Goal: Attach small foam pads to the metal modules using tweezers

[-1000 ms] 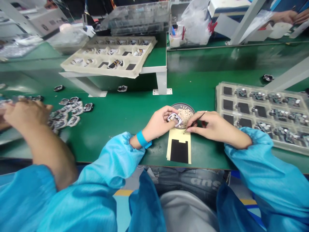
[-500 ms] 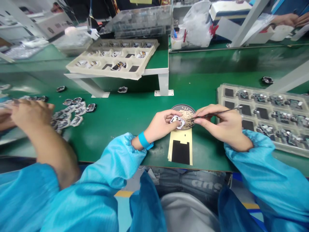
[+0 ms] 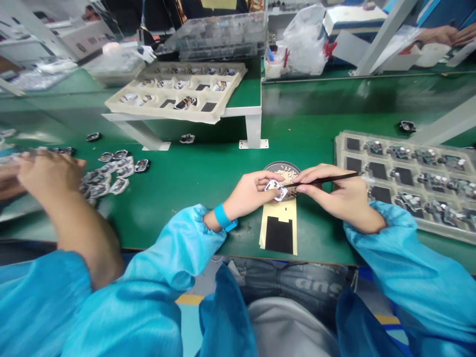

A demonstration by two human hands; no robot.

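Observation:
My left hand (image 3: pixel 250 194) pinches a small white-framed part (image 3: pixel 275 189) just above the green bench. My right hand (image 3: pixel 334 195) grips thin black tweezers (image 3: pixel 323 180) whose tip meets that part. Behind the part sits a round mesh dish (image 3: pixel 274 166) of tiny beige pieces. Below it lies a yellow sheet with a black patch (image 3: pixel 278 232).
A clear tray (image 3: pixel 405 173) of parts lies at the right. A beige tray (image 3: pixel 178 94) rests on a white stand at the back. Loose parts (image 3: pixel 111 171) are piled at the left, where a co-worker's hand (image 3: pixel 44 176) and blue sleeve reach in.
My right hand has swung the tweezers from steep to nearly level and brought their tip from the yellow sheet's top edge to the part. The left hand has stayed put with the part.

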